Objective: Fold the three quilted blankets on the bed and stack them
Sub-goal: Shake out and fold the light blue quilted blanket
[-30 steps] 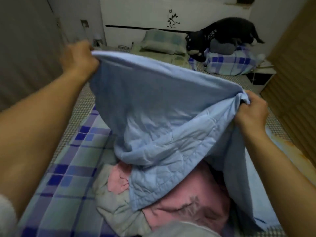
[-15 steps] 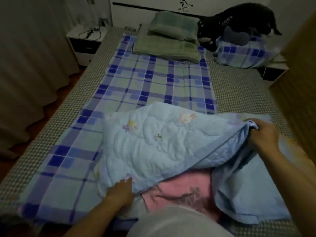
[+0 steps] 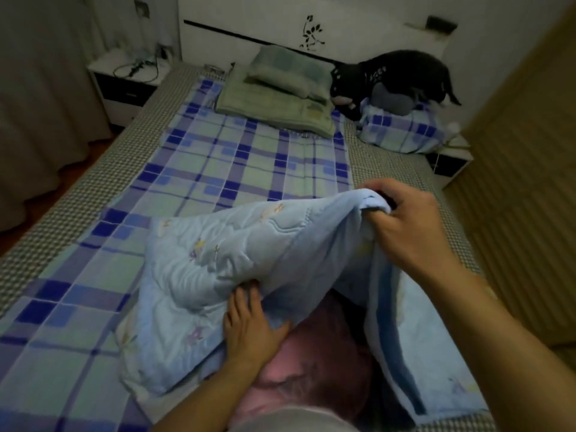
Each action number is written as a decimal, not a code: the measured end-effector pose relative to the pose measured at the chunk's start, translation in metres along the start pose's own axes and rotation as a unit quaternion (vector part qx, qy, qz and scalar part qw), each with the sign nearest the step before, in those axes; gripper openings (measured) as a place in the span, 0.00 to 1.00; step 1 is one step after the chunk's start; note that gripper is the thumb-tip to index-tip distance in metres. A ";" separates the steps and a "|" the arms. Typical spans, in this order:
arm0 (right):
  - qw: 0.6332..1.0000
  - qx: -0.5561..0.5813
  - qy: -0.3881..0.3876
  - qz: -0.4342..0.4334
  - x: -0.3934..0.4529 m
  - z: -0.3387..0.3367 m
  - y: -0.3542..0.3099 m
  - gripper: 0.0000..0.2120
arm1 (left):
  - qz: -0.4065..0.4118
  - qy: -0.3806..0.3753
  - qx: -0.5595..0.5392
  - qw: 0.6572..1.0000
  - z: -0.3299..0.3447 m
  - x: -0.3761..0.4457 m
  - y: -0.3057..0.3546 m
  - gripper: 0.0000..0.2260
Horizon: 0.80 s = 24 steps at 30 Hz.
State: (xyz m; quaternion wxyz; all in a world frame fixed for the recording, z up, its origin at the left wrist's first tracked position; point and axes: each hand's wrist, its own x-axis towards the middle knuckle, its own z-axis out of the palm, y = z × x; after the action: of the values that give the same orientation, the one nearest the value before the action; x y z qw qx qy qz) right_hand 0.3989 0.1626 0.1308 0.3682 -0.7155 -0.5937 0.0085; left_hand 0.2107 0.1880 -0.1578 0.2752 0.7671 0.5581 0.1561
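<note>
No readable text from where I'm standing. The dark garment [image 3: 383, 76] at upper right of the frame has pale lettering, too blurred to make out. The headboard [image 3: 249, 23] at top centre carries only a black flower decal [image 3: 310, 34], no words.

Green pillow [image 3: 290, 71] and black plush toy [image 3: 396, 77] by the headboard [image 3: 249, 23]; left nightstand [image 3: 124, 79].
</note>
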 end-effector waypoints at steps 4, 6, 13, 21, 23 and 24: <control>0.993 -0.051 -0.003 -0.103 0.033 0.003 -0.024 0.13 | -0.031 0.101 -0.078 0.991 -0.029 0.002 0.055 0.53; 0.991 -0.049 0.004 -0.126 0.047 0.004 -0.027 0.12 | -0.008 0.145 -0.106 0.984 -0.044 0.007 0.069 0.48; 0.990 -0.004 0.009 -0.141 0.067 -0.005 -0.016 0.10 | -0.007 0.115 -0.092 0.989 -0.092 0.032 0.032 0.34; 0.997 -0.011 -0.003 -0.080 0.080 0.002 0.007 0.10 | 0.168 0.266 0.040 0.948 -0.100 -0.019 0.038 0.10; 0.997 -0.012 -0.021 -0.076 0.079 0.007 0.011 0.08 | 0.229 0.199 0.092 0.948 -0.089 -0.037 0.043 0.07; 0.997 -0.011 -0.029 -0.078 0.078 0.010 0.010 0.07 | 0.232 0.172 0.103 0.952 -0.083 -0.040 0.048 0.06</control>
State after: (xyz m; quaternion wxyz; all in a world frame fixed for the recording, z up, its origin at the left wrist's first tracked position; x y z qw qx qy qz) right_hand 0.4258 0.2339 0.1511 0.3424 -0.6708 -0.6578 -0.0063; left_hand 0.1893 0.1605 -0.0601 0.0507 0.8613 0.4165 0.2867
